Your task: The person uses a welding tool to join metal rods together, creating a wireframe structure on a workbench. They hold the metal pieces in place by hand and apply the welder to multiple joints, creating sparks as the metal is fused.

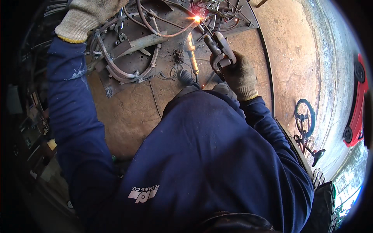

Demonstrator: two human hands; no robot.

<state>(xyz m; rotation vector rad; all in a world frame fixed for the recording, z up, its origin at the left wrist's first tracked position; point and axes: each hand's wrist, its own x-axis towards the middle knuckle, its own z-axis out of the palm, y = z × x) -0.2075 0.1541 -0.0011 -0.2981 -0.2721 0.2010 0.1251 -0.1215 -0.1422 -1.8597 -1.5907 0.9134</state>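
Welding clamp [226, 48] grasped in your right hand [239, 75], bright spark [197, 18] at curved rod [171, 36], left hand [91, 14] cut off, grip unclear

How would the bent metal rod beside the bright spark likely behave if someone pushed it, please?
The bent metal rod is probably stiff, as it holds a smooth curve. It might flex slightly, being slim, and its bend should hinder rolling.

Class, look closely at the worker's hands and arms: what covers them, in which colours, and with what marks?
The left hand wears a beige knitted glove with a yellow-edged cuff. The right hand wears a matching glove, looking browner and darker. Both arms have long navy sleeves; the left has pale smudges near the wrist.
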